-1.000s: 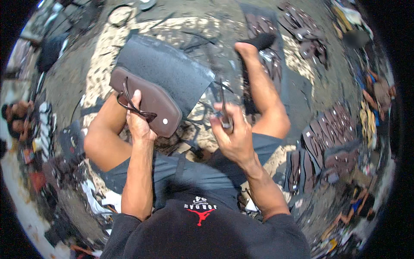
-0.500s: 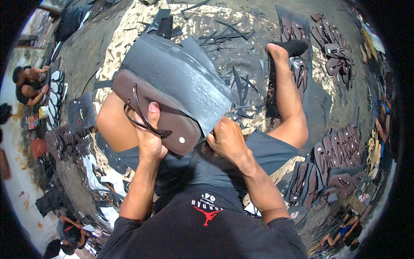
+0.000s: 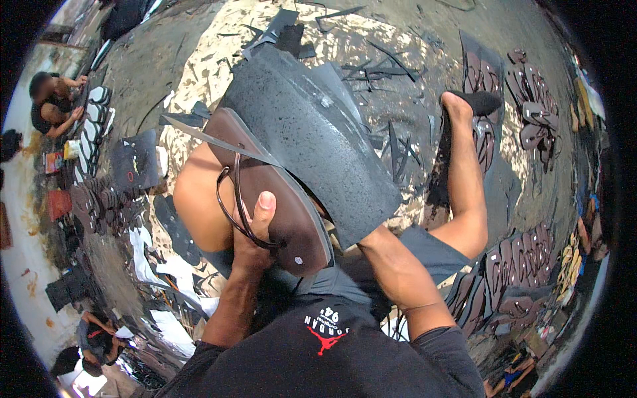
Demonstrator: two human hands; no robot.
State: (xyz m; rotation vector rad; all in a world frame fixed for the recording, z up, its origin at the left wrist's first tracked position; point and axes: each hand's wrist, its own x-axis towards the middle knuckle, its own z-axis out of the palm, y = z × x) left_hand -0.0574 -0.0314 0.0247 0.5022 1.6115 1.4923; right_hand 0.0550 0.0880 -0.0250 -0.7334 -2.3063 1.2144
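Note:
My left hand [image 3: 255, 232] grips a brown flip-flop [image 3: 290, 222] by its middle, thumb on the footbed and the dark glossy strap looped over the hand. The toe end points up and left. Against the flip-flop's right side lies a large black rubber sheet [image 3: 312, 139], a narrow gap showing between them near the heel. A long, thin knife blade [image 3: 219, 140] crosses over the flip-flop, its tip out to the left. My right hand [image 3: 324, 211] is mostly hidden behind the sheet; only a sliver of skin shows in the gap, in line with the blade. The knife's handle is hidden.
Black rubber offcuts [image 3: 395, 152] litter the patterned ground cloth [image 3: 199, 79] ahead. Rows of brown flip-flops [image 3: 521, 259] lie at the right, more flip-flops [image 3: 99, 202] at the left. Another person [image 3: 56, 106] sits at the far left beside white-and-black soles [image 3: 95, 126].
My right hand has gone from the sheet's lower edge to behind it. The blade now shows across the flip-flop. Flip-flop and sheet have shifted right and turned more upright.

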